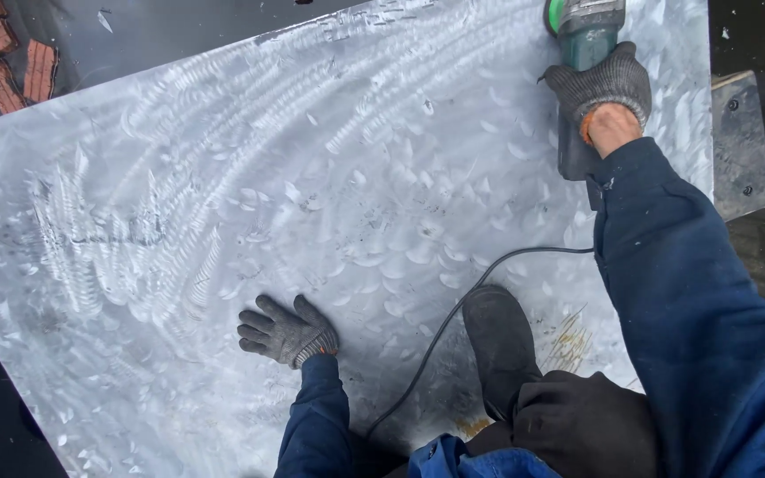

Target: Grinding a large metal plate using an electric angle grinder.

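Note:
A large metal sheet (250,177) covered in swirled grinding marks lies flat and fills most of the view. My left hand (285,332), in a grey knit glove, rests palm down on the sheet near its front, fingers spread. My right hand (599,84), also gloved, grips the body of a green and grey angle grinder (582,35) at the sheet's far right, its head partly cut off by the top edge. The grinder's black cable (453,310) runs back across the sheet toward me. My black boot (499,341) stands on the sheet.
Red bricks (2,53) lie on the dark ground at the top left. A grey plate with bolts (741,142) sticks out past the sheet's right edge. Dark ground surrounds the sheet on the left and right.

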